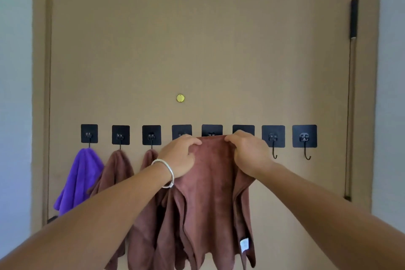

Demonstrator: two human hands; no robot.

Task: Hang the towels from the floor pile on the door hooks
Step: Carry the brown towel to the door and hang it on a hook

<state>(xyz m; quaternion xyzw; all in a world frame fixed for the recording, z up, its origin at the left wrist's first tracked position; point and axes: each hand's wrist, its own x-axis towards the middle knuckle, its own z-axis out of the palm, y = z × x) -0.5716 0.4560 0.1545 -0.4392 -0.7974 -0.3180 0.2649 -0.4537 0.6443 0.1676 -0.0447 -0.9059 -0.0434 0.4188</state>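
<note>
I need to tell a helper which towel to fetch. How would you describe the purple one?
On the tan door, find the row of black hook pads. The purple towel hangs from the leftmost hook; all its neighbours are brown.

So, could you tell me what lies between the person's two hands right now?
In the head view, the top edge of a brown towel spans between the left hand and right hand, both gripping it below a black hook plate.

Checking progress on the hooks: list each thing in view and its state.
Purple towel: hung, first hook.
Second towel: hung.
Third towel: hung.
Held towel: gripped at the top, not seen hooked.
Left hand: gripping.
Right hand: gripping.
Last two hooks: bare.
Door: closed.
</note>
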